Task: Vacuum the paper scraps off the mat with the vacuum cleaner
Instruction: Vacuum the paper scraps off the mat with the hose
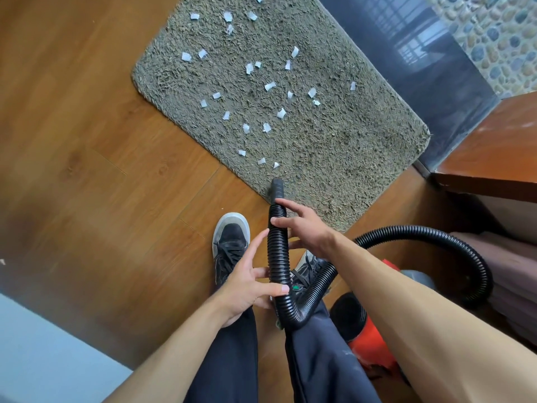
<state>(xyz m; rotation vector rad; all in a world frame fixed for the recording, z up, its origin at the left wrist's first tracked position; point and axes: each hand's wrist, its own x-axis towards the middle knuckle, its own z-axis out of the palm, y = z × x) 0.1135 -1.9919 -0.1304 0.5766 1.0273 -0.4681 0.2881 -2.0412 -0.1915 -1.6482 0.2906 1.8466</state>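
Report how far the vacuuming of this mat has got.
Done: little, if anything. Paper scraps lie scattered across most of the mat. In hand: the right hand holds the hose just behind the nozzle, whose tip is over the mat's near edge. The left hand touches the hose lower down, fingers spread. Left: practically every scrap, probably starting with those nearest the nozzle.

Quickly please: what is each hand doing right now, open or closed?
Left hand: open, fingers spread, thumb touching the hose.
Right hand: closed, holding the hose higher up.
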